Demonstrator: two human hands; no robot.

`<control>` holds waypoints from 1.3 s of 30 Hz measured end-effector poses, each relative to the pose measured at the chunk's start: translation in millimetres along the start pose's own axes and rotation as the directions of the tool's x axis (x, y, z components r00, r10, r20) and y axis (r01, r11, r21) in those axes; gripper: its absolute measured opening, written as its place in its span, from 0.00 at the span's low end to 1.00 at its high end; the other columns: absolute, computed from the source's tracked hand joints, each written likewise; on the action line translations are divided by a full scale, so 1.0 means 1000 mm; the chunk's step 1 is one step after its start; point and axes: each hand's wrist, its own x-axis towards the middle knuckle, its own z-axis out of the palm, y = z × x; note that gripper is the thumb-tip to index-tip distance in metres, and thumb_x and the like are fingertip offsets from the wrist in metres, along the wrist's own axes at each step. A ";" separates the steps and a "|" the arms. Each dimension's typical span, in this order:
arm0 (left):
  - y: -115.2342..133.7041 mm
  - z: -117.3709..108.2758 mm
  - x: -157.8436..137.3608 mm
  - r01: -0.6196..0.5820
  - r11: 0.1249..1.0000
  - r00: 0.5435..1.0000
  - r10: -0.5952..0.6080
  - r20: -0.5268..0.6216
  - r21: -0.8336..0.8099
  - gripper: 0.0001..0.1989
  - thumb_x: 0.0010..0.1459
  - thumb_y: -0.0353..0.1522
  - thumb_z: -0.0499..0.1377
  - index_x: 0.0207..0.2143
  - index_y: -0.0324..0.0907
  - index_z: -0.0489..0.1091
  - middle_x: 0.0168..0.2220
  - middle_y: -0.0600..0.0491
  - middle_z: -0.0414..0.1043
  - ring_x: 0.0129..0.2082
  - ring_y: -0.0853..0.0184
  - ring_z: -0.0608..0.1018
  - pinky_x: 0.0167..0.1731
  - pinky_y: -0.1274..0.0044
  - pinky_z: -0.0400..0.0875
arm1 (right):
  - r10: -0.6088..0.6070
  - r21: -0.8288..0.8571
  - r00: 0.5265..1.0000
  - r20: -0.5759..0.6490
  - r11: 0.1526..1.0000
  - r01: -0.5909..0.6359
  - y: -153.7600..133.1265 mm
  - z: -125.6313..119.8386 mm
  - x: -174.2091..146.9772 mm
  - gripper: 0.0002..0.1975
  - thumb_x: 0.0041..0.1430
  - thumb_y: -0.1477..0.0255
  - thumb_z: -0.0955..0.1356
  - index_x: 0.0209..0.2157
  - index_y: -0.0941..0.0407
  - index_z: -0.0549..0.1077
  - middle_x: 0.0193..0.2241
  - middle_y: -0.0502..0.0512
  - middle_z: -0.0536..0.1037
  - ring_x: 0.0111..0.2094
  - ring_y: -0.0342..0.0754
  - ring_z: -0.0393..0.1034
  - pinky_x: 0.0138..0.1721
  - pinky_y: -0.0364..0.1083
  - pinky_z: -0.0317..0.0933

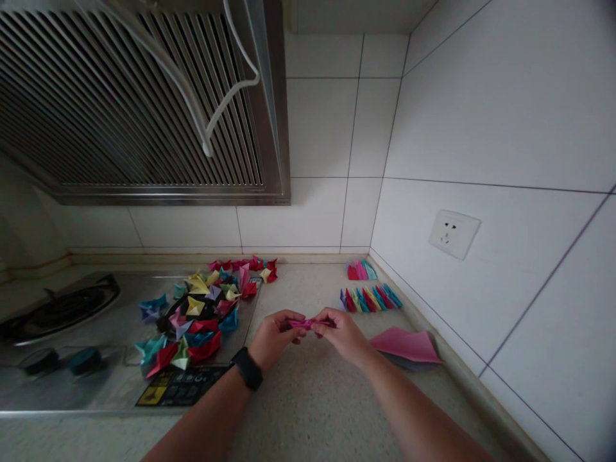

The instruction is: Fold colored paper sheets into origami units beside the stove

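Between my two hands is a small folded piece of pink paper [308, 324], held above the counter. My left hand [275, 337], with a black watch on its wrist, pinches the left end. The right end is pinched by the thumb and fingers of my right hand [339, 330]. My fingers cover parts of the paper, so its full shape is hidden. Sheets of pink paper [407, 346] lie on the counter just right of my right forearm. Beyond my right hand stands a row of colourful folded paper pieces [369, 299].
Many-coloured origami pieces [195, 308] are heaped over the steel gas stove [115, 385] at left. A smaller folded-paper group [360, 270] sits in the back corner of the counter [308, 410]. A range hood [192, 196] overhangs the stove. The tiled right wall carries a socket [455, 234].
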 end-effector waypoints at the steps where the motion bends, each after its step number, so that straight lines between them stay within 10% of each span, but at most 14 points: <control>1: 0.000 0.000 0.000 0.001 1.000 1.000 -0.001 0.002 0.000 0.17 0.48 0.34 0.66 0.39 0.33 0.70 0.31 0.47 0.75 0.28 0.69 0.76 0.28 0.78 0.71 | 0.005 0.000 1.000 -0.004 1.000 -0.005 -0.002 -0.001 0.000 0.19 0.54 0.58 0.67 0.34 0.62 0.72 0.28 0.53 0.73 0.30 0.36 0.65 0.33 0.35 0.57; 11: 0.005 0.002 0.000 -0.003 1.000 0.997 0.006 -0.074 0.029 0.14 0.47 0.37 0.67 0.27 0.34 0.69 0.26 0.48 0.75 0.22 0.72 0.74 0.21 0.80 0.68 | 0.017 0.029 1.000 -0.019 0.999 -0.017 -0.004 -0.001 0.000 0.17 0.51 0.61 0.69 0.32 0.63 0.73 0.28 0.54 0.74 0.30 0.37 0.67 0.33 0.36 0.60; 39: 0.010 0.004 -0.008 -0.113 0.946 0.992 0.123 -0.015 0.305 0.14 0.53 0.38 0.61 0.35 0.35 0.69 0.30 0.48 0.73 0.27 0.69 0.75 0.26 0.79 0.71 | -0.187 -0.233 0.979 -0.077 0.959 0.164 -0.001 0.000 -0.002 0.10 0.54 0.66 0.68 0.33 0.59 0.74 0.32 0.54 0.74 0.33 0.38 0.68 0.35 0.36 0.59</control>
